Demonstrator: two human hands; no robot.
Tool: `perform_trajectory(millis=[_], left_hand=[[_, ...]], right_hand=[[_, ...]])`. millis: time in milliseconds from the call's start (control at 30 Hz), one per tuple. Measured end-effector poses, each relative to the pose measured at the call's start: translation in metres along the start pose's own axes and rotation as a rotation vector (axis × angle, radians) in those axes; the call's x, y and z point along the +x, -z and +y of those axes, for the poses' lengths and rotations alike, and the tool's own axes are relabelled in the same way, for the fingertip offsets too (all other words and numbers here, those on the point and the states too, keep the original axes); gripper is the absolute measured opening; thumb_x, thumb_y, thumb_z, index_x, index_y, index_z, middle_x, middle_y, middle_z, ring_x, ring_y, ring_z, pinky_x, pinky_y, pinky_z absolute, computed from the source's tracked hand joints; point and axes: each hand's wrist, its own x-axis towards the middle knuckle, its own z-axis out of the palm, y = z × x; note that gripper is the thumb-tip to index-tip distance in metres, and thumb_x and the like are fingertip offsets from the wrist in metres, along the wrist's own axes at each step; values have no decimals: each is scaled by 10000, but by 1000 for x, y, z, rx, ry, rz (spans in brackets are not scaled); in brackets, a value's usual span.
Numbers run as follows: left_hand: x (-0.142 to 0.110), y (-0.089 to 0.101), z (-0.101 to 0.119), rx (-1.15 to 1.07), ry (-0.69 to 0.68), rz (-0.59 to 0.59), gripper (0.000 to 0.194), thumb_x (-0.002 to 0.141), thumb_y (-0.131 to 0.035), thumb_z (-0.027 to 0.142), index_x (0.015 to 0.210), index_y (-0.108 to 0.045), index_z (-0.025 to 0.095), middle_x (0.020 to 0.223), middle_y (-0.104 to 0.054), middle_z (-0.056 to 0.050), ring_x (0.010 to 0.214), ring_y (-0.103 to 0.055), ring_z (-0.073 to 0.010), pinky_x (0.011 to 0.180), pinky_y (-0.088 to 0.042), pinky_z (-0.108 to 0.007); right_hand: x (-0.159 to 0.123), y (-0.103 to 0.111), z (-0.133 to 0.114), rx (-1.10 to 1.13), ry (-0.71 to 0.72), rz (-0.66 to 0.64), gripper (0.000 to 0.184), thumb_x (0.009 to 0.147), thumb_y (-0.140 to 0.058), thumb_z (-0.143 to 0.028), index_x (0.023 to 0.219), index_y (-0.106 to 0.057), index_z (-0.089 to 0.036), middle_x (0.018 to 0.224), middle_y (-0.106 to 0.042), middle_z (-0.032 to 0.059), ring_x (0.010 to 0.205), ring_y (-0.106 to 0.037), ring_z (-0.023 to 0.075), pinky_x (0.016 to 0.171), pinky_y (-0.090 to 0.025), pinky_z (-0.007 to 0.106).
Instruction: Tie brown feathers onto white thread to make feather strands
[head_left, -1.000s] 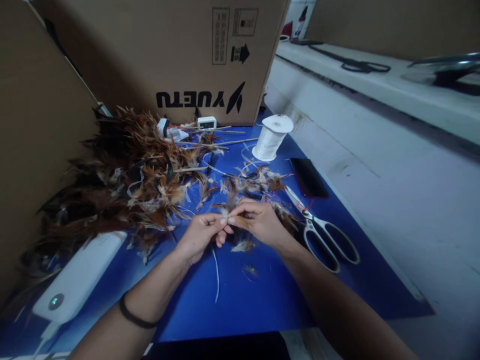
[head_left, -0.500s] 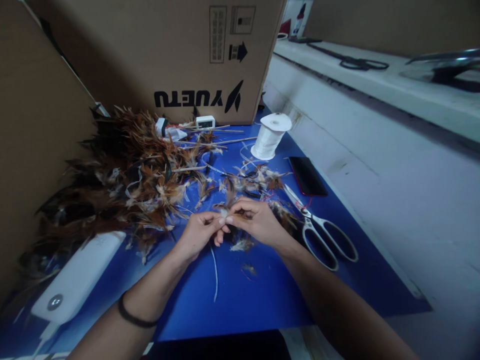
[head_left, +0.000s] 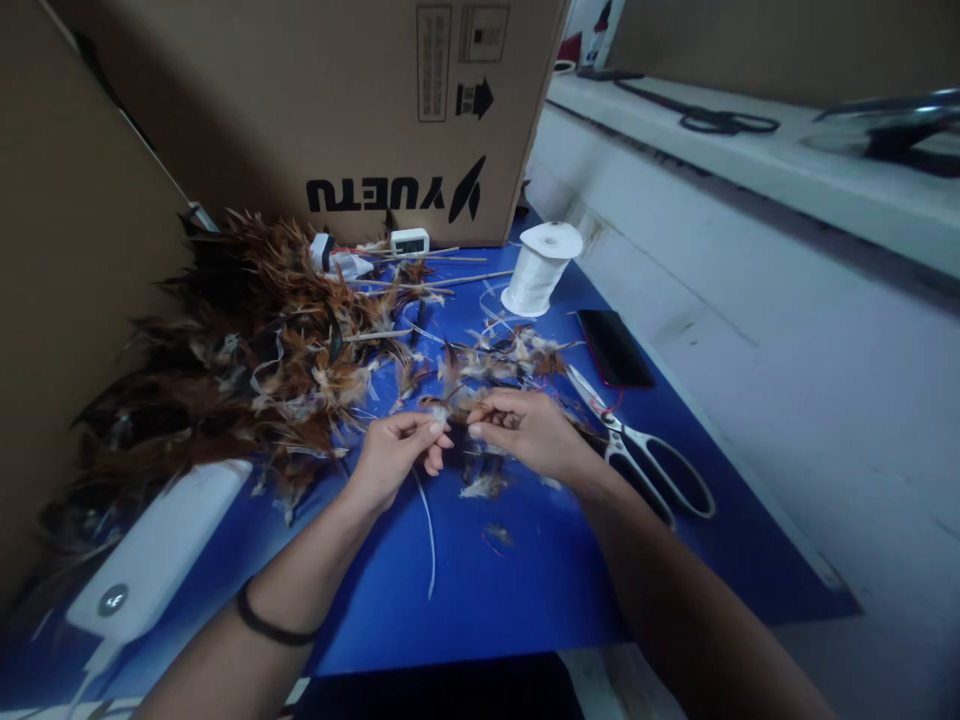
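My left hand (head_left: 394, 455) pinches a small feather (head_left: 441, 412) with pale fluff between thumb and forefinger. From below that hand a thin white ribbon (head_left: 430, 540) trails onto the blue table. Just right of it, my right hand (head_left: 529, 430) has its thumb and fingers drawn together; whatever lies in them is too small to make out. Brown and whitish feathers (head_left: 525, 350) lie loose beyond both hands. A fluffy tuft (head_left: 484, 487) rests under the right hand. Open-bladed scissors (head_left: 616, 425) lie beside the right forearm, which covers part of a handle loop.
A large heap of brown feathers (head_left: 300, 370) spreads at left, with a white power bank (head_left: 161, 550) in front. A ribbon spool (head_left: 541, 268), a dark phone (head_left: 615, 348) and thin sticks (head_left: 450, 285) lie farther back. A cardboard box (head_left: 360, 100) stands behind.
My right hand has moved a little to the right, away from the left one, so a gap shows between their fingertips. My left hand keeps its pinch on the feather.
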Motion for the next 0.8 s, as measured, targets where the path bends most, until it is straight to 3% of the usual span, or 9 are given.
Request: perform_trajectory(millis=[267,467,600,800], left_hand=[[2,2,0,2,-32,44,212,712,-695,304,708,-664,94,603,-654,-45,424,-526,-65,430,-447,-187],[2,2,-2,12,-47,36,219,718,-687,308,724,-657,91,627,-655,-45,428,-522,-64,437,-447,-196],[3,3,-5,37,-69,12,224,728,-677,319,729,-657,95,629,-655,-42,440,-524,-69,444,-442,-199],[3,3,-7,53,-82,8,233,728,-675,331,732,-661,99,601,-650,-38,433,-514,-70,449,-436,-204]], right_hand=[[-8,8,-8,-394,107,-215,131,773,-542,-114,754,-654,-179,741,-597,2,653,-521,102,631,-368,234],[-23,5,-17,-403,140,-347,149,787,-531,-100,787,-650,-190,775,-598,9,724,-541,126,670,-378,244],[-33,-5,-17,-437,136,-357,98,771,-598,-140,833,-649,-197,832,-592,37,797,-552,165,710,-391,282],[-35,-14,-13,-410,150,-308,99,804,-558,-135,725,-602,-173,776,-573,36,759,-539,151,696,-387,278]])
